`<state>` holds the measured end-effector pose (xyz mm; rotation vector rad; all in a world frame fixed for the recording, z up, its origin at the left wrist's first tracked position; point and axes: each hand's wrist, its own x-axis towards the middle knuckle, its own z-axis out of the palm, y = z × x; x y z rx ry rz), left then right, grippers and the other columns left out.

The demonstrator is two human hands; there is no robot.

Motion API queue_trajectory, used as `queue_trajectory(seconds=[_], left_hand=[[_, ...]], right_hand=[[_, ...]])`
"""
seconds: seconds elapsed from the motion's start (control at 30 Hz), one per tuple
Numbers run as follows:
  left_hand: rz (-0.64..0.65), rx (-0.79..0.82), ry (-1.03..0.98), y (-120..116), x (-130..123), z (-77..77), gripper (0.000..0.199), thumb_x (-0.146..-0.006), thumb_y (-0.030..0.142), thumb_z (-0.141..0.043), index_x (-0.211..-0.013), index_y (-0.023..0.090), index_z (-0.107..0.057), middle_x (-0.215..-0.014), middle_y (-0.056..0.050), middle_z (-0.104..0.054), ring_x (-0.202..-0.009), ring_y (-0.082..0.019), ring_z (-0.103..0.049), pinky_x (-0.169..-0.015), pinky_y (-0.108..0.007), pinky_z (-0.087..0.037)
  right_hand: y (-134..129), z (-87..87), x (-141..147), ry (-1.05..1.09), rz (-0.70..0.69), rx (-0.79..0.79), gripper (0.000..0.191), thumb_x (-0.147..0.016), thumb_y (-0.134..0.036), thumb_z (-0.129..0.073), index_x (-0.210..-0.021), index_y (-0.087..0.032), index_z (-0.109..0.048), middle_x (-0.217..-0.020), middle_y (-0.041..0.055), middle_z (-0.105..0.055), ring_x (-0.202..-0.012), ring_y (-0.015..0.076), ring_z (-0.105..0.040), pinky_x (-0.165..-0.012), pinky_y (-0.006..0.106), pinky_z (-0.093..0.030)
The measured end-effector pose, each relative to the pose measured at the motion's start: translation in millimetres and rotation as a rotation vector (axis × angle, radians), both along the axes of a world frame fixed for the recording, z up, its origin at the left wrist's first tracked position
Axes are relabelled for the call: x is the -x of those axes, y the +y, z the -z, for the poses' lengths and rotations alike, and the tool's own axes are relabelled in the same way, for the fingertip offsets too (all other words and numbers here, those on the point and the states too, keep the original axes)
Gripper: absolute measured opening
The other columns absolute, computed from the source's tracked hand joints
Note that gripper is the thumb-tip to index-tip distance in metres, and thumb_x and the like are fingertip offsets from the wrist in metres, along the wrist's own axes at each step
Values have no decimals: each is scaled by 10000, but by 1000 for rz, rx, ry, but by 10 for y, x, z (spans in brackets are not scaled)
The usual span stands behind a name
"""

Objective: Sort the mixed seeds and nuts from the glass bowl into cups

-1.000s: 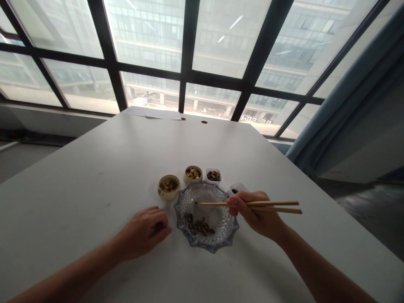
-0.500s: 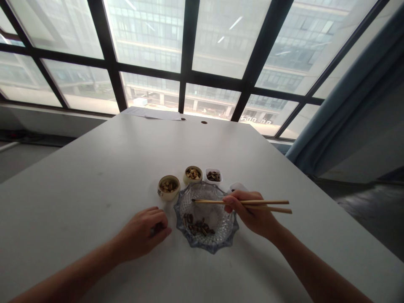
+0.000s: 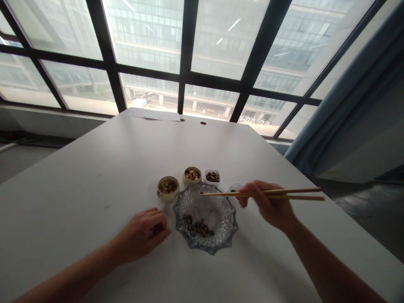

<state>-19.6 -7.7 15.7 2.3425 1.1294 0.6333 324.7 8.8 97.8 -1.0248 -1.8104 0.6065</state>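
Observation:
My right hand (image 3: 271, 206) is closed round a pair of wooden chopsticks (image 3: 293, 192), held almost level. Their tips reach over the far part of a scalloped glass bowl (image 3: 235, 225), with a tiny dark bit at the end. Inside that bowl, to the lower left, lies a heap of dark striped seeds (image 3: 197, 226). My left hand (image 3: 143, 233) rests on the table left of the bowl, its fingers loosely curled in and no object visible in them.
Behind the bowl stand a cream cup of brown seeds (image 3: 159, 194), a cream cup of pale nuts (image 3: 184, 180) and a white dish of striped seeds (image 3: 206, 180). Another white dish (image 3: 235, 186) is partly hidden by my right hand. Papers (image 3: 151, 113) lie at the table's far edge.
My right hand and the chopsticks have moved right and slightly up, so the tips have shifted toward the bowl's back rim. My left hand stays put.

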Motion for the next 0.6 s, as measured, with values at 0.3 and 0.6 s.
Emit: queue_trajectory(seconds=[0.3, 0.6], left_hand=[[-2, -32, -5, 3, 7, 61, 207, -918, 270, -541, -723, 203, -545, -684, -4, -594, -662, -148, -559, -619, -228, -422], [1, -11, 6, 1, -1, 10, 199, -917, 266, -551, -730, 200, -548, -695, -11, -605, -656, -148, -569, -622, -226, -425]], right_hand=[[-129, -547, -518, -321, 447, 1, 598, -944, -661, -524, -667, -164, -706, -554, 69, -677, -547, 179, -665, -573, 300, -531], [-131, -516, -416, -454, 515, 13, 676, -915, -755, -458, -683, -174, -713, -556, 80, -685, -544, 197, -665, -526, 292, -512]])
